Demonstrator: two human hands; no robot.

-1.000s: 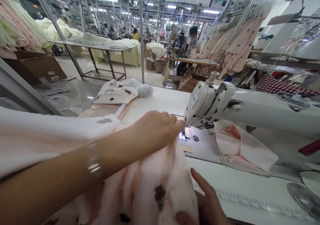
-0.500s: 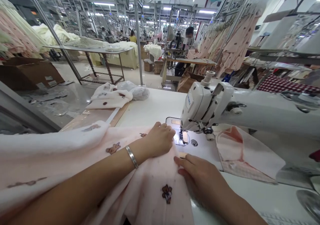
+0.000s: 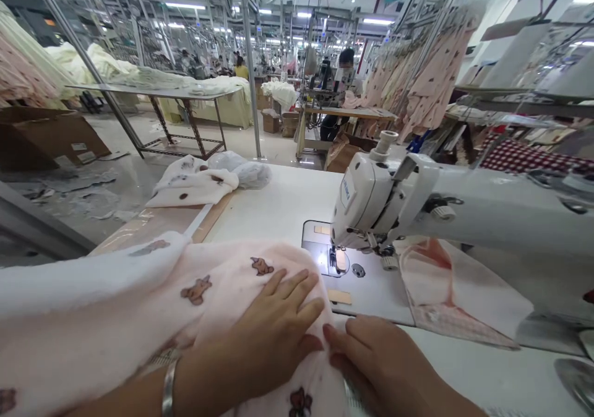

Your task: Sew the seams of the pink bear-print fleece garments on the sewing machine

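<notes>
A pale pink fleece fabric with brown bear prints (image 3: 223, 262) spreads over the near left of the table. My left hand (image 3: 283, 318), with a silver bangle at the wrist, lies on it palm down, fingers stretched out. At the fabric's right edge, my right hand (image 3: 371, 349) pinches the cloth between thumb and fingers. Just beyond both hands stands a white sewing machine (image 3: 371, 200). Its lit presser foot (image 3: 333, 258) is above the needle plate, a short way from the fabric's edge.
Folded pink and white cloth pieces (image 3: 457, 293) lie under the machine arm. Bear-print fabric (image 3: 190, 182) and a clear plastic bag (image 3: 245, 168) sit at the table's far left. Beyond are a metal-legged table (image 3: 185, 95), hanging garments (image 3: 427, 83) and a seated person (image 3: 343, 70).
My left hand has opened from a closed grip and slid back toward me, flattening on the fabric. The fabric's edge has come nearer, away from the presser foot. My right hand has lowered slightly.
</notes>
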